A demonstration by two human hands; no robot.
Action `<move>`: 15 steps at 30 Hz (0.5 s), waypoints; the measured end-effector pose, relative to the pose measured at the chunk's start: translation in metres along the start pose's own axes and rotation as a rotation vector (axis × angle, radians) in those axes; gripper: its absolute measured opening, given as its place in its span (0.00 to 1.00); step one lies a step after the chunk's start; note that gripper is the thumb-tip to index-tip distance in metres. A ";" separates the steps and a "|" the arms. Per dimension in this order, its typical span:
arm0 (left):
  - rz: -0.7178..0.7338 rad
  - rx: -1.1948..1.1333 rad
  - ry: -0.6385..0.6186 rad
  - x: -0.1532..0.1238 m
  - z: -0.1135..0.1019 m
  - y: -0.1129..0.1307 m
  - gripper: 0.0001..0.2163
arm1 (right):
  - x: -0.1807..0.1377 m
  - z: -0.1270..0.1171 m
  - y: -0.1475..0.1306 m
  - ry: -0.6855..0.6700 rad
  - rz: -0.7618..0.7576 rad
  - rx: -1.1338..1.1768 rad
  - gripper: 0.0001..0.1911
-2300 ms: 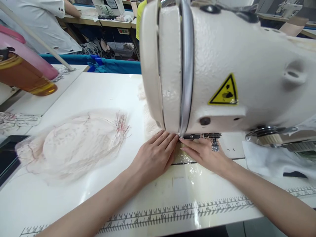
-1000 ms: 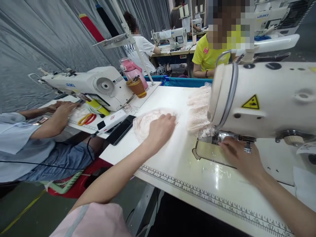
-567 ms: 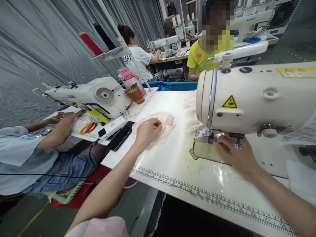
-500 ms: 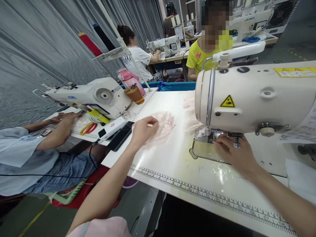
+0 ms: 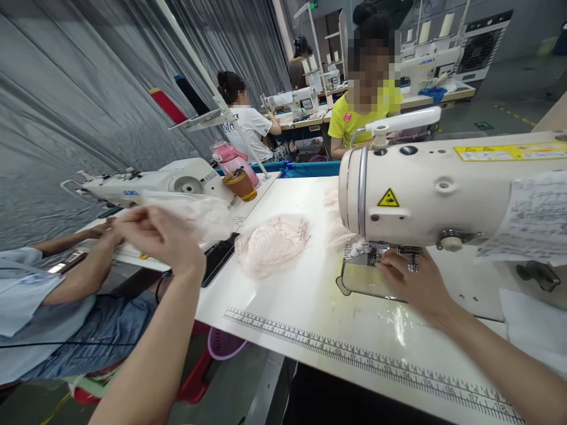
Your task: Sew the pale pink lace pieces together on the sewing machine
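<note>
My left hand [image 5: 162, 236] is raised over the table's left side, its fingers curled and smeared by motion. A pale sheer fabric piece [image 5: 199, 215] trails from it, blurred. Pale pink lace pieces [image 5: 272, 242] lie in a small pile on the white table. At the sewing machine [image 5: 398, 183] my right hand [image 5: 410, 280] is closed beside the presser foot [image 5: 376, 252], fingertips pressed together; what they pinch is hidden. A strip of whitish lace [image 5: 354, 249] shows at the needle area, and more pale lace [image 5: 334, 221] lies behind the machine head.
A printed ruler [image 5: 354, 348] runs along the table's front edge. To the left are a black phone [image 5: 217, 260], an amber cup [image 5: 240, 184], a pink bottle [image 5: 233, 156] and a second sewing machine [image 5: 177, 180], where a co-worker's arm [image 5: 88, 265] rests. Other people sit behind.
My left hand has lifted off the lace pile and swung left with a pale fabric piece. My right hand stays by the presser foot. The view has shifted slightly.
</note>
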State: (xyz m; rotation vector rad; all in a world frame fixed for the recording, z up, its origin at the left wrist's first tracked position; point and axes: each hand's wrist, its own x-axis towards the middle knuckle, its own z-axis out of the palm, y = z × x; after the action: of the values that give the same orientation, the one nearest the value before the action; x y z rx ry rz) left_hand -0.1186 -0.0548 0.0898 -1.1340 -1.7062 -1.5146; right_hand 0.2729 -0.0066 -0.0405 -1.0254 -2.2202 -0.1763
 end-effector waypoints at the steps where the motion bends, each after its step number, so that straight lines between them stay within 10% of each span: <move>1: 0.022 -0.002 0.039 0.002 -0.007 0.006 0.10 | 0.001 0.000 0.000 0.009 0.009 0.026 0.13; 6: 0.014 -0.071 -0.185 -0.024 -0.027 0.061 0.10 | 0.004 -0.004 -0.003 -0.056 0.101 0.148 0.13; 11: -0.430 -0.499 -0.975 -0.088 -0.008 0.115 0.07 | 0.009 -0.007 -0.002 -0.055 0.120 0.132 0.11; 15: -0.088 -0.335 -1.420 -0.129 0.025 0.123 0.09 | 0.011 -0.007 0.001 -0.102 0.237 0.154 0.11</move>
State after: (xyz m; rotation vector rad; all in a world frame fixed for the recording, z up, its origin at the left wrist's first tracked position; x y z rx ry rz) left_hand 0.0522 -0.0585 0.0335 -2.7347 -2.3161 -0.9976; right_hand 0.2724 -0.0017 -0.0290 -1.2228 -2.1412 0.1522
